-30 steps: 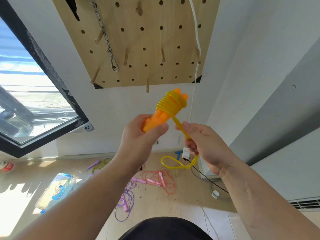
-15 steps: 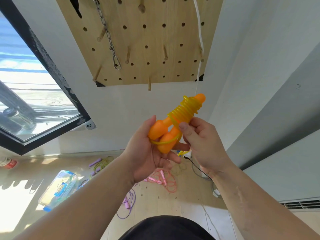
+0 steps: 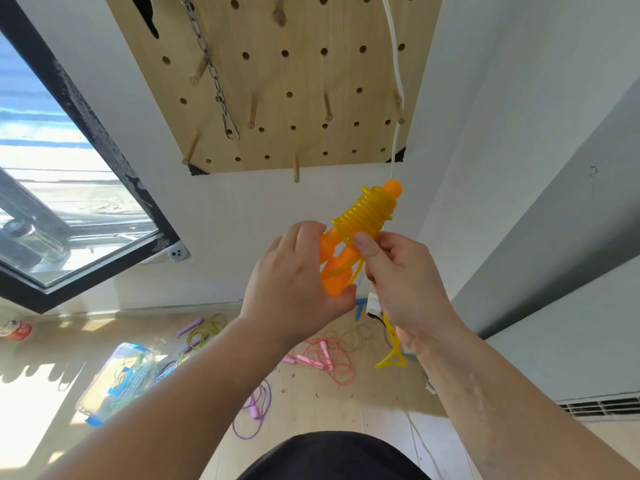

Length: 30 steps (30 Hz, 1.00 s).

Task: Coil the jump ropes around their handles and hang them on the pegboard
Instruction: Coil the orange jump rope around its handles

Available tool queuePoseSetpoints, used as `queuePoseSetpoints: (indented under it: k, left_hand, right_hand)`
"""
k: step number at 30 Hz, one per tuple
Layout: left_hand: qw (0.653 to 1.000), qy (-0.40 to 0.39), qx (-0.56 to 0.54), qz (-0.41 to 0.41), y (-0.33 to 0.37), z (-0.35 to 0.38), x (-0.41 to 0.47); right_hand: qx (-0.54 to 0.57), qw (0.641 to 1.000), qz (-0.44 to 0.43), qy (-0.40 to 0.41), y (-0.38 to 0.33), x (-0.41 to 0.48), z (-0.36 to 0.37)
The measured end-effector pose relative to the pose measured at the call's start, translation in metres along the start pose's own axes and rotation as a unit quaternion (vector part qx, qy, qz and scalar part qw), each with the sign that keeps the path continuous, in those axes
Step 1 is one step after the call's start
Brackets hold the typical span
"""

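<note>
Pegboard (image 3: 304,74) edge — orange coil (image 3: 367,216) just below

Just below the light wooden pegboard (image 3: 284,81), the left hand (image 3: 291,278) grips 2 orange plastic jump-rope handles (image 3: 334,271) side by side. Translucent yellow rope (image 3: 367,216) is coiled around their upper part. The right hand (image 3: 408,285) pinches the rope at the coil's lower end. Farther below the pegboard, a pink jump rope (image 3: 325,353) and a purple jump rope (image 3: 256,410) lie on the floor.
</note>
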<state>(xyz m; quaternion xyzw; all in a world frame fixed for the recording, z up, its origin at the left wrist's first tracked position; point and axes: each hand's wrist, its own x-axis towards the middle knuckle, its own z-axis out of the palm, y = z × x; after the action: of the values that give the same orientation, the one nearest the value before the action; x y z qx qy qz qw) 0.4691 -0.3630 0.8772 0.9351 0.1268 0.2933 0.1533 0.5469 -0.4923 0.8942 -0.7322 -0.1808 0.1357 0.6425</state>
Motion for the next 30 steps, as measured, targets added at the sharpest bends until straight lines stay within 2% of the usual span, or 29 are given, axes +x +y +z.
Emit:
queuePoseSetpoints:
  k: [5,7,9,11,16,18,19,23,26,27,28,29,30]
  left_hand:
    - [1.0,-0.005,0.004,0.009,0.001,0.005,0.004]
    - [0.999,-0.024,-0.022,-0.016,0.002,-0.001,0.005]
    - [0.994,-0.063,-0.055,-0.077,0.002,-0.008,0.007]
    - [0.982,-0.098,-0.107,-0.121,0.002,-0.014,0.01]
    - [0.928,-0.164,-0.271,-0.194,0.004,-0.026,0.013]
    - [0.89,-0.185,-0.346,-0.232,0.002,-0.025,0.012]
    - [0.859,-0.188,-0.404,-0.251,0.001,-0.023,0.01]
    - [0.701,-0.204,-0.614,-0.301,0.006,-0.02,0.004]
    - [0.587,-0.283,-0.692,-0.312,0.005,-0.017,-0.001]
    - [0.562,-0.307,-0.702,-0.31,0.002,-0.016,-0.001]
    - [0.554,-0.322,-0.702,-0.311,0.001,-0.017,0.0]
    - [0.56,-0.331,-0.689,-0.319,-0.001,-0.018,0.003]
    - [0.582,-0.334,-0.662,-0.333,-0.001,-0.02,0.007]
  right_hand:
    - [-0.02,0.999,-0.018,0.021,-0.007,0.002,0.004]
    - [-0.003,1.0,-0.012,-0.014,-0.006,0.004,0.0]
    - [0.023,0.996,-0.017,-0.089,-0.004,0.006,-0.008]
    - [0.024,0.989,-0.037,-0.141,-0.003,0.007,-0.015]
    - [0.008,0.988,-0.034,-0.152,-0.002,0.012,-0.03]
    - [0.001,0.987,-0.041,-0.156,-0.002,0.011,-0.032]
    - [0.004,0.987,-0.044,-0.154,-0.003,0.01,-0.032]
    - [0.041,0.986,0.0,-0.162,-0.001,0.006,-0.023]
    - [0.09,0.984,0.028,-0.153,0.0,0.006,-0.016]
    - [0.099,0.985,0.024,-0.139,0.0,0.006,-0.013]
    - [0.108,0.986,0.019,-0.124,0.0,0.005,-0.01]
    - [0.114,0.988,0.015,-0.107,0.0,0.004,-0.008]
    - [0.115,0.989,0.014,-0.09,0.0,0.002,-0.005]
